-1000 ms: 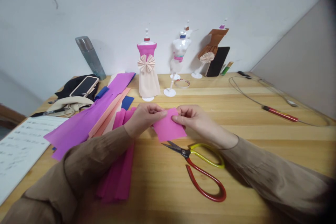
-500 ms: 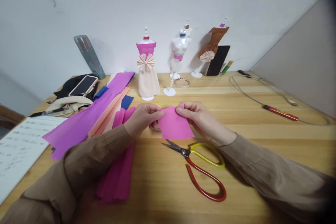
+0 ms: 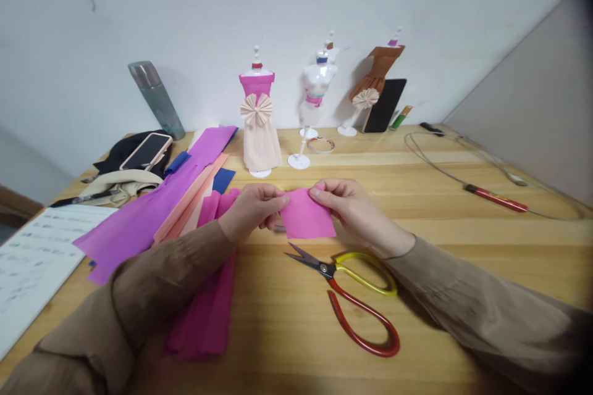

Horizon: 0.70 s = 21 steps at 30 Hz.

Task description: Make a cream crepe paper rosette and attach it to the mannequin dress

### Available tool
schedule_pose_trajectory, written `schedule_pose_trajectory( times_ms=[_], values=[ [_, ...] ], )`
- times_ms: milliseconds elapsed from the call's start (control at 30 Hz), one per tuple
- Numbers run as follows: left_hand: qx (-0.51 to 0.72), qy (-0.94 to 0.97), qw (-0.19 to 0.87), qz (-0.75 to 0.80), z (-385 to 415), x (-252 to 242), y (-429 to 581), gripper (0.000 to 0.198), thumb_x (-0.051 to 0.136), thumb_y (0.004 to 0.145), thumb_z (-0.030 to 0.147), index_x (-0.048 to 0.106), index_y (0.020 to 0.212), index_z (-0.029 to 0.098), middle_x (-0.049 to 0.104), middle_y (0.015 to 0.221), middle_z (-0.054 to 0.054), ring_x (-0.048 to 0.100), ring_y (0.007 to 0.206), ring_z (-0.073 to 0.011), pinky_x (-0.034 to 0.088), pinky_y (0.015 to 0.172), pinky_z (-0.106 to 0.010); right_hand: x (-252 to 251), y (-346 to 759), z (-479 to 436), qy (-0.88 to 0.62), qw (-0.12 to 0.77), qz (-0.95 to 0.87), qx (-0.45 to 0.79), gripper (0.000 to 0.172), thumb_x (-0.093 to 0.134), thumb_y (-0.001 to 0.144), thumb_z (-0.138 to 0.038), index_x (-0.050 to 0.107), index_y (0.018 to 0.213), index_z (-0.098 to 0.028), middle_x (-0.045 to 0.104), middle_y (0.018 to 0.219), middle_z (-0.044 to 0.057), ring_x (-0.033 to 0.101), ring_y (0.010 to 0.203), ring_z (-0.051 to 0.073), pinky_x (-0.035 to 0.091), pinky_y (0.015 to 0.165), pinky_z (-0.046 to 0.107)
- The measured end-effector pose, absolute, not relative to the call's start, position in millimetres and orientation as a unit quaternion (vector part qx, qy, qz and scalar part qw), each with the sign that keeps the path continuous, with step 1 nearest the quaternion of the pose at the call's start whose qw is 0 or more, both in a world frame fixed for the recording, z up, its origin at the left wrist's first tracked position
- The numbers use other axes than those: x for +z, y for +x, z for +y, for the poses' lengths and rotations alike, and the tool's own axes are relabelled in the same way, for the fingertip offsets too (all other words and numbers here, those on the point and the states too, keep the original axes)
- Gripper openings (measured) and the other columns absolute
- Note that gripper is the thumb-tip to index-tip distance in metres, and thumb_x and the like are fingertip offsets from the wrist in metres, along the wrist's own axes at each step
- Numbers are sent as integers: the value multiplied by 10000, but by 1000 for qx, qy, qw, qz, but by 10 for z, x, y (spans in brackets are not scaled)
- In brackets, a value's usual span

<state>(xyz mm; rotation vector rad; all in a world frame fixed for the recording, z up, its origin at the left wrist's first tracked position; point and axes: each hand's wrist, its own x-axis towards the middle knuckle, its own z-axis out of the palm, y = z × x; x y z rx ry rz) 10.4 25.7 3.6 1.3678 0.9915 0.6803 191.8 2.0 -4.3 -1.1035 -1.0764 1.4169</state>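
A small square of pink crepe paper (image 3: 308, 216) hangs above the table between my hands. My left hand (image 3: 254, 208) pinches its upper left corner, and my right hand (image 3: 345, 203) pinches the upper right one. Just below the paper lie scissors (image 3: 325, 269) with one yellow and one red handle, their blades slightly apart. Under my left forearm runs a longer folded strip of magenta crepe paper (image 3: 210, 308), partly hidden by the sleeve.
Behind my hands stand small mannequins, one in a pink and cream dress (image 3: 262, 142), one mostly bare white (image 3: 319, 83), one in brown (image 3: 377, 74). Purple paper (image 3: 185, 179), a phone (image 3: 147, 151) and a tilted bottle (image 3: 160, 102) are at left. A cable with a red handle (image 3: 495, 197) lies right.
The pink square's lower edge has swung up and a little left, away from the scissors. Both hands keep their pinch in nearly the same place.
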Motion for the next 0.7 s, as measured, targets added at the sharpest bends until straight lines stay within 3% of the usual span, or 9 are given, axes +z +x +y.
schedule_pose_trajectory(
  times_ms=[100, 200, 267, 367, 433, 533, 700],
  values=[
    [285, 621, 592, 429, 287, 37, 88, 239, 578, 771, 349, 569, 639, 150, 451, 378, 63, 328, 345, -44, 230, 380, -176, -50, 1956, 46, -476, 495, -479, 547, 344, 757, 620, -431, 533, 581, -173, 458, 515, -57, 364, 467, 66, 260, 467, 235],
    [285, 700, 497, 426, 341, 13, 60, 139, 583, 749, 263, 614, 663, 158, 489, 445, 50, 387, 412, -66, 300, 440, -192, -38, 2046, 103, -515, 502, -526, 454, 313, 716, 671, -408, 528, 567, -181, 462, 540, -41, 385, 503, 86, 272, 492, 255],
    [291, 764, 406, 408, 367, -31, 42, 50, 641, 675, 175, 661, 721, 168, 587, 581, 16, 481, 527, -100, 379, 534, -220, -26, 2112, 142, -531, 514, -538, 405, 275, 699, 692, -377, 541, 574, -185, 480, 559, -30, 400, 526, 97, 282, 509, 264],
    [263, 840, 309, 361, 370, -127, 28, 141, 694, 608, 104, 672, 729, 173, 661, 801, -48, 562, 729, -173, 426, 688, -278, -20, 2162, 172, -530, 521, -527, 413, 232, 696, 695, -355, 559, 597, -194, 501, 573, -23, 413, 530, 106, 296, 509, 268],
    [216, 870, 269, 351, 356, -184, 26, 86, 655, 644, 88, 633, 636, 171, 634, 758, -52, 547, 726, -185, 401, 684, -288, -26, 2157, 175, -522, 519, -507, 449, 229, 719, 665, -355, 566, 610, -193, 527, 583, -19, 423, 520, 104, 294, 491, 262],
    [172, 884, 243, 360, 340, -209, 29, 205, 583, 688, 71, 530, 518, 173, 539, 611, -21, 465, 607, -152, 331, 607, -278, -37, 2136, 171, -509, 508, -477, 505, 238, 753, 614, -350, 588, 640, -179, 563, 587, -16, 432, 490, 91, 285, 455, 244],
    [206, 854, 258, 401, 350, -71, 22, 195, 544, 753, 107, 498, 577, 176, 497, 578, 15, 423, 566, -124, 292, 577, -253, -9, 2148, 164, -488, 509, -439, 557, 256, 788, 575, -332, 612, 665, -168, 582, 587, -18, 459, 472, 84, 298, 429, 227]
  ],
)
